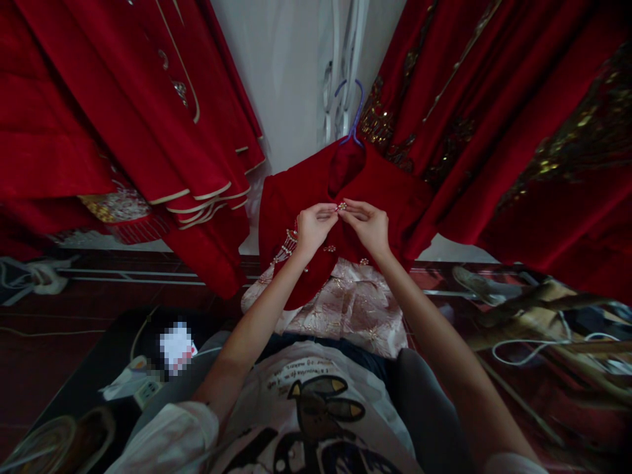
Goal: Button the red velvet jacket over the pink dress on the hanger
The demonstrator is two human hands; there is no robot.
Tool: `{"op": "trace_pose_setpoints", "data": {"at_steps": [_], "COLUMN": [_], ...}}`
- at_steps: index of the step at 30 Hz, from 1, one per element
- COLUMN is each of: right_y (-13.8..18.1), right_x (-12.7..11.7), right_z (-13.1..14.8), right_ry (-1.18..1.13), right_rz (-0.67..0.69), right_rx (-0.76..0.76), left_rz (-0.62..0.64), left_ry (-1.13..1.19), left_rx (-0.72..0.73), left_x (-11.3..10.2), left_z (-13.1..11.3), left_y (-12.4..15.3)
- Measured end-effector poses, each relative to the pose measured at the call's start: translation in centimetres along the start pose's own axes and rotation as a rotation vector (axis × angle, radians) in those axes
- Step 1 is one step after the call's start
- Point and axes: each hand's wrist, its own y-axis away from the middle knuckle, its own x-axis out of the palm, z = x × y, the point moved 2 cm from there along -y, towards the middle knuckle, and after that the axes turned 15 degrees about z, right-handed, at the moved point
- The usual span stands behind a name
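1. While a red jacket [296,191] is hanging on a purple hanger [359,108], the left hand [316,227] and right hand [368,227] are meeting just below its neckline.
2. Both hands are holding thumb and fingertips pinched together, barely parted, on a small beaded fastening [341,207]; which piece each is gripping cannot be told.
3. The fastening is sitting at the jacket's front opening, near the neckline edge, directly between the hands, with neither plainly nearer.
4. Its long axis is apparently running crosswise, hand to hand; its finer shape is staying too small to tell.
5. The jacket's neckline is pointing away from the forearms, its long axis running toward a pale pink brocade garment [345,313] beneath its lower edge.
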Motion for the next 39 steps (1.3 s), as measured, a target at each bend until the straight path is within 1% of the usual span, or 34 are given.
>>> {"op": "trace_pose_setpoints", "data": {"at_steps": [3,9,16,21,26,28,31,36,39], "right_y": [0.0,-0.4,-0.6,-0.8,-1.3,-1.4,-1.4,-1.0,-0.8], "right_x": [0.0,0.1,0.1,0.0,-0.1,-0.1,-0.1,0.2,0.2], "right_z": [0.1,0.5,0.7,0.1,-1.0,-1.3,-1.5,-1.5,-1.4], "right_ry": [0.009,0.024,0.030,0.019,-0.006,-0.007,-0.004,-0.029,-0.021], "right_rz": [-0.011,-0.035,-0.040,-0.050,-0.065,-0.061,-0.051,-0.053,-0.050], "right_rx": [0.007,0.014,0.036,0.024,0.045,0.040,0.020,-0.026,-0.037], "left_rz": [0.021,0.081,0.110,0.115,0.159,0.193,0.230,0.180,0.172], "left_ry": [0.008,0.011,0.031,0.015,-0.011,-0.057,-0.195,-0.478,-0.560], "left_rx": [-0.017,0.001,0.016,0.021,0.023,0.043,0.097,0.149,0.184], "left_x": [-0.2,-0.8,-1.0,-0.9,-0.9,-1.0,-1.3,-1.4,-1.2], "left_z": [0.2,0.1,0.4,0.5,0.7,0.6,0.1,-0.8,-1.2], "left_y": [-0.2,-0.9,-1.5,-1.8,-2.3,-2.5,-2.5,-2.0,-1.5]}}
